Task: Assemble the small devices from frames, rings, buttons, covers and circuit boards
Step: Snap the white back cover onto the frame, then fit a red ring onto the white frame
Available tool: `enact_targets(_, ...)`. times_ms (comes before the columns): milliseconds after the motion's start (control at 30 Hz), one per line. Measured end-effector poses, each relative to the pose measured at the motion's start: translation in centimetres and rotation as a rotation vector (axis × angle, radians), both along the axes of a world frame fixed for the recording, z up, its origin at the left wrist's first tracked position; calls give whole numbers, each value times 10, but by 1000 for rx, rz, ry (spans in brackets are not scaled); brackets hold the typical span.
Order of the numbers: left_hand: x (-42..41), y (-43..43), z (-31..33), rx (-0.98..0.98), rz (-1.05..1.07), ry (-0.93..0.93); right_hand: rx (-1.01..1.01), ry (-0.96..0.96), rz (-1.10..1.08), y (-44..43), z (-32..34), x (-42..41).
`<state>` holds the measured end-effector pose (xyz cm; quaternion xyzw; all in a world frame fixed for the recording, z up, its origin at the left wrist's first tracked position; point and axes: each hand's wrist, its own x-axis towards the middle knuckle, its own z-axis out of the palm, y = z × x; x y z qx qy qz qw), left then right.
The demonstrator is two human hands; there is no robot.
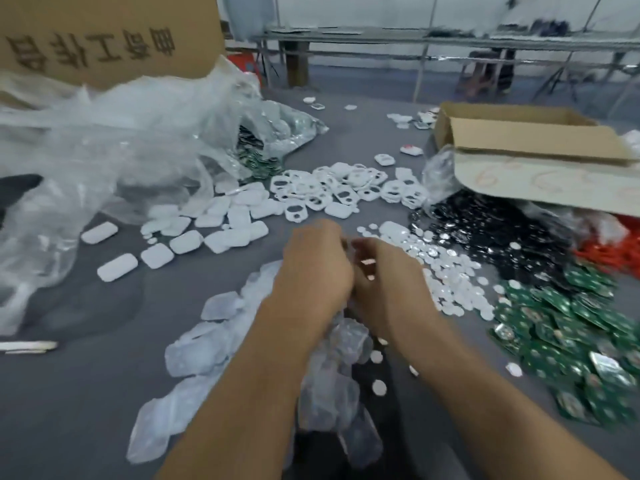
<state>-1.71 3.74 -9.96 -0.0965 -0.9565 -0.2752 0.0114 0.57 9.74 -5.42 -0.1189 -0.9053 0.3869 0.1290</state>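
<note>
I see my left hand (317, 268) and right hand (388, 282) meeting, fingers curled, grip unclear. Covers (221, 237), frames (332, 188) and circuit boards (568, 334) ring them; open counter (86, 393) near-left.

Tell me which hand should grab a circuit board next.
Right, probably. The green circuit boards lie to the outside of the right hand; the left hand would have to cross over it.

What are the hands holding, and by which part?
A small white piece shows in the right hand's curled fingers; blur hides its kind and the left hand's hold.
</note>
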Motion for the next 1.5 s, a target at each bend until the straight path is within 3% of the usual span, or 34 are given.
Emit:
enact_targets(33,-44,-34,61,7,0,-4,23,-33,-4,-4,-1,-14)
enact_targets(67,-59,-37,65,212,55,2,39,-21,23,-8,-3,-29)
enact_targets(100,-63,-44,52,169,141,-39,61,-36,30,-13,1,-43)
enact_targets(133,-88,-50,58,149,198,39,74,-20,45,-15,0,-60)
enact_targets(267,-129,-43,42,80,192,1,269,-118,106,-19,-5,-119)
enact_targets(367,-161,-50,36,44,206,28,500,-118,174,-22,-10,-153)
enact_targets(433,-171,-52,30,15,185,55,551,-108,184,-24,-15,-167)
enact_targets(500,-177,-57,28,59,177,84,444,-81,126,-24,-21,-173)
enact_targets(700,-172,-65,40,403,268,1,-211,-33,18,-11,-9,-159)
enact_targets(800,-144,-62,65,706,200,-106,-357,-10,27,-2,10,-128)
enact_targets(867,-114,-60,82,787,55,-198,-411,49,-7,10,21,-91)
enact_targets(1067,1,-45,101,696,-387,-439,-522,55,-23,56,29,53)
enact_targets(1233,76,-16,82,658,-494,-465,-491,116,-41,79,6,141)
enact_targets(1367,102,7,60,511,-598,-515,-312,96,-32,101,-12,176)
enact_targets(1500,106,25,44,346,-665,-561,-298,35,2,112,-22,185)
